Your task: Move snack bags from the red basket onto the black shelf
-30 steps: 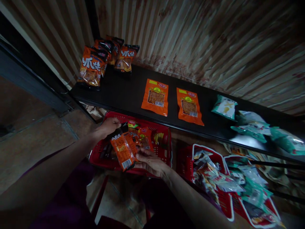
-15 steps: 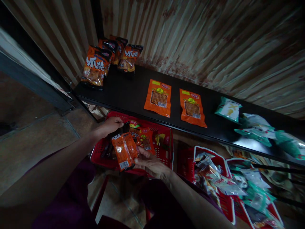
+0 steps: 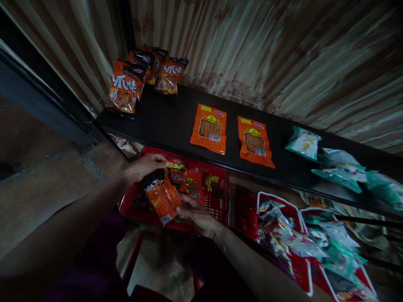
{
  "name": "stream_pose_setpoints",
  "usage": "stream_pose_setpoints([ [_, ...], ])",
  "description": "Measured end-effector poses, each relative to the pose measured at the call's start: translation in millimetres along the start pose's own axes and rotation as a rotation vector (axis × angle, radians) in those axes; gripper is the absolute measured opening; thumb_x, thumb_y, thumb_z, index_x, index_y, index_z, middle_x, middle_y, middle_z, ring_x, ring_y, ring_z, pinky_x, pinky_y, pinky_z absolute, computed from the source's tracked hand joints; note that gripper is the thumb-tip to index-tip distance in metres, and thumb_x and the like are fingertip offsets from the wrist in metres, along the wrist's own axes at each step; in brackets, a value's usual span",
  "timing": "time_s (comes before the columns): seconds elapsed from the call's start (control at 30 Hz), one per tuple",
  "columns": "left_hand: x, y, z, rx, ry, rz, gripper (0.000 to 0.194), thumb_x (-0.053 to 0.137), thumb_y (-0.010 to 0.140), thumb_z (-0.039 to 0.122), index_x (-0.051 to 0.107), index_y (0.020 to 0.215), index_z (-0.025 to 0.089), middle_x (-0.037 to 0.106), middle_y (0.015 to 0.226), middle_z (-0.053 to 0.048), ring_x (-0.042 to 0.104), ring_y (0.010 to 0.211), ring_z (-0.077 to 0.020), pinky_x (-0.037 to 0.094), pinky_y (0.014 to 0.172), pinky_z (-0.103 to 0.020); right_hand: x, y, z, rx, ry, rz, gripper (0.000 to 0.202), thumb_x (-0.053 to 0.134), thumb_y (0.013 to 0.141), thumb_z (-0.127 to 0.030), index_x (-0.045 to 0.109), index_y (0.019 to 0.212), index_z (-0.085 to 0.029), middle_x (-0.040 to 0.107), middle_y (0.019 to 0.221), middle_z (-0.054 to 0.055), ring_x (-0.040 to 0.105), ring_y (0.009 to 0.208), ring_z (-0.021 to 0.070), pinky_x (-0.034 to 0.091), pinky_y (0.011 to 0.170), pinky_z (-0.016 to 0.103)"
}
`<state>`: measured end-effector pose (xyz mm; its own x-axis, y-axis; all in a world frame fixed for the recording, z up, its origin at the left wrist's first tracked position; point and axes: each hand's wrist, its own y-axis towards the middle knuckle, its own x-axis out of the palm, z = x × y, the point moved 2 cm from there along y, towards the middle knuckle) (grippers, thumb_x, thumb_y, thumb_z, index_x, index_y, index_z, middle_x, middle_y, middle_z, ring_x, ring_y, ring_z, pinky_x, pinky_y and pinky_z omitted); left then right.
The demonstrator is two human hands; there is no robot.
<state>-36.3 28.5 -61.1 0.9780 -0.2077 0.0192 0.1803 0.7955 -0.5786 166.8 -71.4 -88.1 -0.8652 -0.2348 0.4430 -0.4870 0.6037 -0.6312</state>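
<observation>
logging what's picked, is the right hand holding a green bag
No, the right hand holds an orange packet over a red basket.

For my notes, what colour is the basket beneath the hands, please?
The basket is red, clearest in the head view.

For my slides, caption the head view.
Right hand holds an orange-black plastic bag over a red rectangular plastic basket.

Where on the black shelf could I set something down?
The widest bare patch on the shelf lies between the orange bags and the left flat packet. Narrower gaps border the right flat packet on both sides. Green bags crowd the right side, orange bags the left end.
</observation>
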Motion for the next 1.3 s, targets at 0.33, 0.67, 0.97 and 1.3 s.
stream_pose_setpoints([
  [0.33, -11.2, 2.0, 2.1, 0.027, 0.078, -0.008, 0.009, 0.065, 0.07, 0.025, 0.061, 0.073, 0.018, 0.062, 0.07, 0.0, 0.055, 0.062, -0.0119, 0.04, 0.058, -0.023, -6.9, 3.4, -1.6, -0.037, 0.023, 0.117, 0.048, 0.08, 0.062, -0.035, 0.066, 0.106, -0.02, 0.072, 0.094, 0.002, 0.066, 0.087, 0.0168, 0.047, 0.085, 0.031],
  [0.67, -5.9, 8.2, 1.7, 0.128, 0.204, 0.283, 0.013, 0.051, 0.08, 0.023, 0.052, 0.067, 0.019, 0.049, 0.061, 0.003, 0.047, 0.057, -0.0112, 0.037, 0.055, -0.024, 0.9, 5.2, -7.8, -0.076, 0.049, 0.105, 0.049, 0.083, 0.057, -0.034, 0.065, 0.1, -0.022, 0.067, 0.108, 0.002, 0.063, 0.094, 0.0163, 0.047, 0.087, 0.029],
  [0.97, -9.4, 13.8, -4.9, 0.105, 0.294, 0.405, 0.017, 0.049, 0.08, 0.026, 0.052, 0.065, 0.019, 0.053, 0.063, 0.0, 0.05, 0.061, -0.0142, 0.039, 0.06, -0.026, -2.9, 4.5, -3.8, -0.076, 0.008, 0.165, 0.04, 0.084, 0.054, -0.033, 0.057, 0.082, -0.022, 0.068, 0.084, -0.004, 0.063, 0.074, 0.0117, 0.047, 0.075, 0.026],
  [1.3, -8.1, 13.7, -4.8, 0.041, 0.255, 0.441, 0.016, 0.051, 0.079, 0.025, 0.055, 0.066, 0.018, 0.055, 0.063, -0.001, 0.051, 0.061, -0.0131, 0.039, 0.058, -0.023, -1.7, 1.0, -6.7, -0.061, 0.006, 0.171, 0.04, 0.085, 0.053, -0.035, 0.057, 0.078, -0.02, 0.07, 0.082, -0.002, 0.064, 0.074, 0.0132, 0.048, 0.077, 0.029],
])
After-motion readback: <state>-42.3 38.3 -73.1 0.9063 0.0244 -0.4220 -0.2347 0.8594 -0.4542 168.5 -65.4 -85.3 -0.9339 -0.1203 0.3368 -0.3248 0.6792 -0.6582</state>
